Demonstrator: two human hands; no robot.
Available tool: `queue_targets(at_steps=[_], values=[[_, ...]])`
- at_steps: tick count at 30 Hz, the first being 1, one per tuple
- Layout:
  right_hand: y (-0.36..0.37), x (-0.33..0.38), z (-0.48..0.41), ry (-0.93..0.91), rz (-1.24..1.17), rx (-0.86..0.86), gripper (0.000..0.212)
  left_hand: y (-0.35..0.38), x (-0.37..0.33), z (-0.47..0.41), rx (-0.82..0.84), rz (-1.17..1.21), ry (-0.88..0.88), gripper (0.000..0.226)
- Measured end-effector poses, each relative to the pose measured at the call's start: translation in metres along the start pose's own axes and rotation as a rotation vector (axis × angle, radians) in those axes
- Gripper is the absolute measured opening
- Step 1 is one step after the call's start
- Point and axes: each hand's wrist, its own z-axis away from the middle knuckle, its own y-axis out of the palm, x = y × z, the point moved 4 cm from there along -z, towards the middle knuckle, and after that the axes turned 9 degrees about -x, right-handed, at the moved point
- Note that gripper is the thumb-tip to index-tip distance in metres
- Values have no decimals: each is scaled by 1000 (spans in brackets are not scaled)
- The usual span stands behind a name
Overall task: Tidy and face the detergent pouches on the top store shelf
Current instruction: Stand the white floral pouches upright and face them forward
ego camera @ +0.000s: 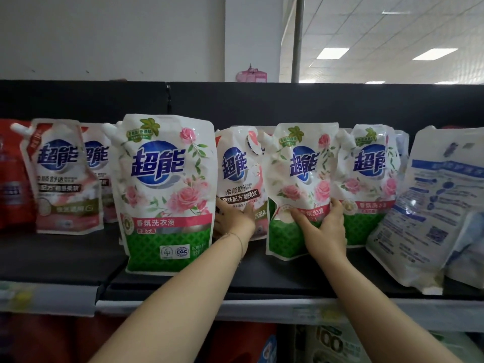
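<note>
Several white detergent pouches stand on the black top shelf (65,258). A large rose-and-green pouch (165,192) stands upright at the shelf front, left of centre. My left hand (233,218) reaches behind it and rests against the lower part of a pink-and-white pouch (237,174) further back. My right hand (324,226) grips the lower right of a second rose-and-green pouch (296,184), which is crumpled and tilted. A third rose pouch (369,179) stands behind it to the right.
Two pink-and-white pouches (60,176) stand at the left, beside red packs (13,174). A blue-and-white pouch (424,205) leans with its back facing out at the right. The shelf's price rail (235,307) runs along the front. More goods sit below.
</note>
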Motion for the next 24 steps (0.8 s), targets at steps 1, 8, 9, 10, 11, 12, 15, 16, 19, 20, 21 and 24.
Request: queue_targets(at_steps=[1,8,9,10,11,12,15,16,19,20,21,24], values=[[0,-1,-1,5,-15,-1,101,2,0,0,10,-32,29,93],[3,-2,-4,-2,-20,-18,99,6,2,-4,47,-31,227,99],[3,-2,-5,-4,-13,-18,99,9,2,-4,67,-5,256,102],[4,-2,-5,-7,-8,-17,99,13,1,-4,80,9,268,105],[5,-2,-6,-9,-3,-16,99,17,1,-4,88,8,269,107],[5,-2,-6,-13,1,-17,99,19,-1,-3,85,-7,258,108],[5,-3,-6,-23,3,-22,100,24,-8,-8,31,-66,226,112],[5,-3,-7,-24,-1,-22,100,22,-10,-9,1,-93,229,116],[4,-4,-7,-15,-27,-23,104,18,-12,-16,-121,-167,295,128],[3,-4,-7,-10,-34,-25,106,16,-13,-16,-163,-186,335,130],[3,-3,-8,-6,-37,-26,109,17,-13,-17,-189,-198,379,131],[3,-3,-9,-8,-24,-18,111,19,-18,-14,-168,-231,442,121]])
